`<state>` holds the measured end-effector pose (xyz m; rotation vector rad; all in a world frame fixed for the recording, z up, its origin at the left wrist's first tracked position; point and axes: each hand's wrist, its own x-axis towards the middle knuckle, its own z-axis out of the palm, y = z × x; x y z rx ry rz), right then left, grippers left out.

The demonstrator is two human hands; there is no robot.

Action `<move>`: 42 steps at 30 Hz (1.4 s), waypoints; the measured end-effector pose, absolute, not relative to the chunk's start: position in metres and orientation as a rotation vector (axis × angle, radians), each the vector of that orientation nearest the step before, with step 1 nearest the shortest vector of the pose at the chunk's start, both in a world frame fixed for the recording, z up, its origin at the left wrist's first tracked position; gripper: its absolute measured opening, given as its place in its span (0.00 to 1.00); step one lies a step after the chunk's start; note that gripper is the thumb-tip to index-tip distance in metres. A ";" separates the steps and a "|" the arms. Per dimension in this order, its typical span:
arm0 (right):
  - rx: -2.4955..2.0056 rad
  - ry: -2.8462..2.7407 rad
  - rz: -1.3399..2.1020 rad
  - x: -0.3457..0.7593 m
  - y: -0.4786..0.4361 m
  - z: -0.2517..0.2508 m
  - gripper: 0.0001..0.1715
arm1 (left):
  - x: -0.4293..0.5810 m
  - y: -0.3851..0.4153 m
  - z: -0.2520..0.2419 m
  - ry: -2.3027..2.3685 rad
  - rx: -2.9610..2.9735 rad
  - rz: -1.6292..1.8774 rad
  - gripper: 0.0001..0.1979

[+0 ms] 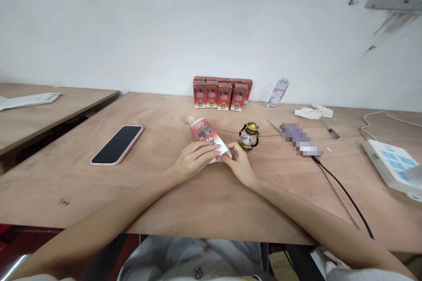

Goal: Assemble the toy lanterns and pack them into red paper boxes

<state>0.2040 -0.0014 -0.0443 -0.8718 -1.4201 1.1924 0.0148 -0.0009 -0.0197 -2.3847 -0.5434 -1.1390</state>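
Note:
A red and white cardboard box point(205, 130) lies at a slant on the wooden table, with an end flap standing out at its far end. My left hand point(197, 157) rests over the near part of the box, its fingers laid across the printed face. At the near end, my right hand point(238, 160) pinches the white flap or edge between thumb and fingers. Just right of that hand stands a small black and gold lantern point(249, 136) with a clear middle, upright and touched by neither hand.
Several matching red boxes point(224, 96) stand by the wall, beside a tilted clear bottle point(278, 92). A pink-edged phone point(118, 145) lies left. Rightward are crumpled tissue point(314, 112), a screwdriver point(331, 131), a blurred purple item point(299, 138) with a black cable point(344, 191), and a white power strip point(392, 167).

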 end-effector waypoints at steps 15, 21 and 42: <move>-0.710 -1.368 1.531 0.201 -0.005 -0.037 0.34 | 0.016 -0.002 -0.022 -0.711 -2.450 -1.089 0.16; -0.752 -1.374 1.507 0.201 -0.004 -0.037 0.33 | 0.016 -0.002 -0.024 -0.667 -2.437 -1.115 0.16; -0.829 -1.414 1.411 0.204 0.003 -0.043 0.27 | 0.015 0.001 -0.026 -0.684 -2.402 -1.080 0.12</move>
